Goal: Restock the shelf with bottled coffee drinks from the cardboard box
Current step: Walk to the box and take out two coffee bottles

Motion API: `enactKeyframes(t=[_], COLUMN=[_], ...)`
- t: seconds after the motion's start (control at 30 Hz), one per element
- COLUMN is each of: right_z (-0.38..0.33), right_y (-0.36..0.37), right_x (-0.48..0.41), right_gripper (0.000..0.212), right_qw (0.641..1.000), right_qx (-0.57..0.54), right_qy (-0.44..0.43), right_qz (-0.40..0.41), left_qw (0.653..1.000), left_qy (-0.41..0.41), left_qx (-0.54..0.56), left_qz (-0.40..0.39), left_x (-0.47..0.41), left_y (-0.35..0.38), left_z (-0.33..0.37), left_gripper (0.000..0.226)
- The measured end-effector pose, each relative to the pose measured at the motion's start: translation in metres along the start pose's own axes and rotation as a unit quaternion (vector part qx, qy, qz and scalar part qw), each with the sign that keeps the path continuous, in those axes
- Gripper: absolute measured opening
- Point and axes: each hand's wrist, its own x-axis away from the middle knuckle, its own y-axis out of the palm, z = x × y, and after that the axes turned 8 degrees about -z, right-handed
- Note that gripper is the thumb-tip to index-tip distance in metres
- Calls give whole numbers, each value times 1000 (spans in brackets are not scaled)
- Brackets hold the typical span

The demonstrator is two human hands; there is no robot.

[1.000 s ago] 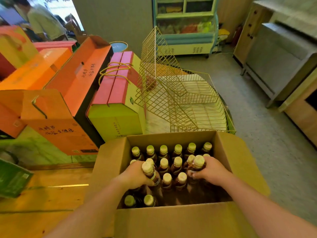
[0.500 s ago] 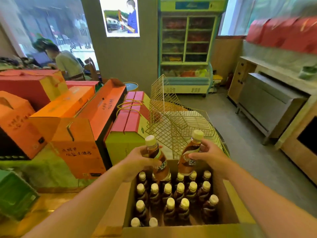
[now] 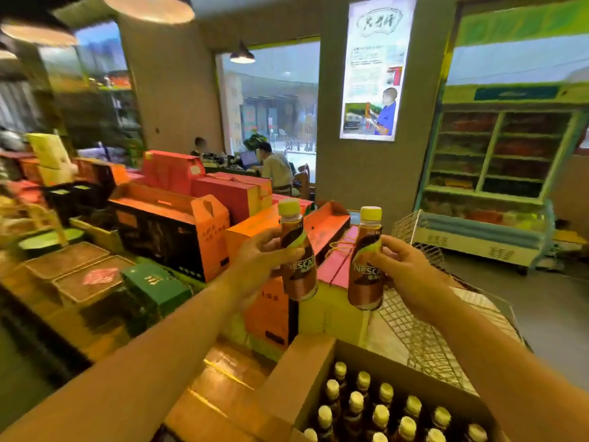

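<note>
Mid-frame: left hand (image 3: 258, 266) fingers clamped round one coffee bottle (image 3: 298, 253); right hand (image 3: 404, 272) clamped round a second bottle (image 3: 365, 260). Both upright, raised above the open cardboard box (image 3: 306, 374), lower right, with capped bottles inside.

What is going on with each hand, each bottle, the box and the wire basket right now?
Left hand: grip closed around a bottle.
Right hand: grip closed around a bottle.
Brown yellow-capped coffee bottle on the left: held up, capped, leaning slightly.
Brown yellow-capped coffee bottle on the right: held up, capped.
Brown cardboard box: open, bottles upright inside.
Pale wire basket: nothing visible inside.
</note>
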Motion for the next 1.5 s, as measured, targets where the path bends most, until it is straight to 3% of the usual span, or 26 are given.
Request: enactKeyframes(t=[0.1, 0.37, 0.73, 0.83, 0.87, 0.97, 1.1, 1.23, 1.4, 1.5], right_z=[-29, -88, -175, -201, -210, -232, -256, -282, -317, -340], right_y=[45, 243, 615, 713, 745, 838, 954, 1065, 1197, 1265], right_x=[-28, -67, -3, 31, 43, 82, 134, 178, 232, 262], right_gripper=[13, 15, 27, 53, 52, 17, 29, 24, 34, 17], right_qw=[999, 975, 896, 872, 860, 821, 764, 710, 641, 601], right_qx=[5, -31, -107, -128, -135, -155, -162, -170, -180, -180], right_qy=[-35, -101, -133, -138, -139, -150, -161, -194, -236, -240], right_qz=[-41, -198, -411, -452, -472, -529, -603, -655, -708, -741], left_qw=[997, 956, 838, 795, 779, 730, 663, 581, 490, 444], left_qy=[23, 37, 42, 28, 23, 10, -13, -25, -29, -37], left_qx=[-25, -88, -176, -198, -207, -223, -239, -256, -268, -269], left_qz=[74, 277, 514, 572, 591, 646, 709, 772, 829, 854], left_x=[42, 194, 504, 591, 619, 698, 798, 886, 976, 1022], left_y=[-37, -151, -310, -344, -356, -385, -417, -446, -484, -508], left_z=[29, 94, 175, 197, 203, 218, 230, 241, 260, 272], left_gripper=[32, 35, 26, 29, 31, 35, 39, 38, 18, 21])
